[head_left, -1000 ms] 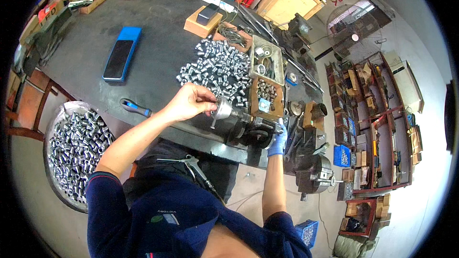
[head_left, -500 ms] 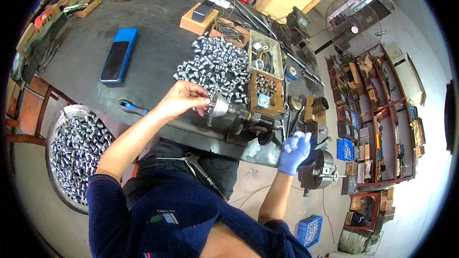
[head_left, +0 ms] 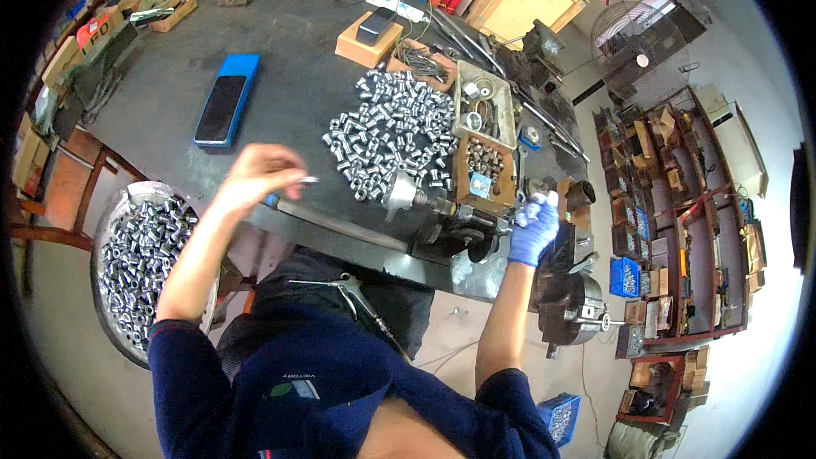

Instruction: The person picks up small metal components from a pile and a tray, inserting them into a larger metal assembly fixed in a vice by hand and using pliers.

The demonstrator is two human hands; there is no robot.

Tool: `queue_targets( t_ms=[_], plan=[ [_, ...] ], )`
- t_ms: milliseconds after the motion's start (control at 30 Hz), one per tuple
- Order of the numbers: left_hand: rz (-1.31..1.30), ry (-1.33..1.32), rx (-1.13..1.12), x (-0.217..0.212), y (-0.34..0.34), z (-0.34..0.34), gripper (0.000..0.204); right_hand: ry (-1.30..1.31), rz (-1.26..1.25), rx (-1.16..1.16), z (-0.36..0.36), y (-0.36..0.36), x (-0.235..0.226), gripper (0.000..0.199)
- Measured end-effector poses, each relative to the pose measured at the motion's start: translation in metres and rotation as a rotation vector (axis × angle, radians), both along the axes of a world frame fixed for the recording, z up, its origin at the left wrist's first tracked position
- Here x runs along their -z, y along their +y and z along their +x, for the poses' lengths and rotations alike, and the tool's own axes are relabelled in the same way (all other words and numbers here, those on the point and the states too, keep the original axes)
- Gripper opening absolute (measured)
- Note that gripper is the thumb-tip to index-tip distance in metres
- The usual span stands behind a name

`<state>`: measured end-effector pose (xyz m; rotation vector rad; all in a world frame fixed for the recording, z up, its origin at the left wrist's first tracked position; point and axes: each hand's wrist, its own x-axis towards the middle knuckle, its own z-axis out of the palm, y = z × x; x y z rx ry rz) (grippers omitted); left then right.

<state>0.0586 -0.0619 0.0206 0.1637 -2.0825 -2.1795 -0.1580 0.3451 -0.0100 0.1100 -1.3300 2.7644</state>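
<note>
Dark metal surface (head_left: 280, 51), wide, carrying everything. Small chuck machine (head_left: 450, 217) bolted at near edge, toward right corner; spindle axis running roughly along that edge, left-right, bright conical nose (head_left: 398, 195) pointing left toward bare hand. Heap of short steel sleeves (head_left: 395, 132) mid-surface, just behind machine nose, sleeves lying every which way. Two wooden trays (head_left: 486, 149) of fittings at heap's right, touching it. Blue case with dark phone (head_left: 225, 106) well left of heap, long axis running near-to-far. Round tub of same steel sleeves (head_left: 140, 259) off surface, below near left edge, beside left elbow.

Left hand (head_left: 255, 178) bare, over near edge, left of machine nose, clear gap between. Thumb and forefinger pressed together, pinching thin bright metal piece (head_left: 308, 179); other fingers curled. Piece small, blurred, kind not clear; long axis near level, free end pointing right, toward nose, roughly in line with spindle axis. Nose lying right and slightly nearer from piece.

Right hand (head_left: 534, 229) in blue glove, at machine's right end near right corner, fingers curled around something on machine there; lever or handle, cannot tell which, grip hidden by glove.

Left hand nearer to nose and heap; right hand nearer to machine's rear end. Deciding relation: piece tip versus nose opening, same line, apart, closing direction left-to-right along near edge.
</note>
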Motion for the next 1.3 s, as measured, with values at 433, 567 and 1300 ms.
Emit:
queue_targets(
  t_ms=[433, 567, 1300],
  plan=[
    [-1.040, -0.154, -0.357, 0.015, -0.029, 0.077, 0.020, -0.213, -0.239, -0.128, 0.088, 0.023, 0.056, 0.028],
    [-0.998, 0.109, -0.133, 0.038, 0.030, -0.029, 0.026, -0.265, -0.003, 0.009, 0.055, 0.004, 0.073, 0.020],
    [0.184, 0.082, 0.168, 0.028, 0.066, -0.055, 0.023, -0.220, -0.129, -0.144, 0.055, 0.026, 0.092, 0.024]
  ],
)
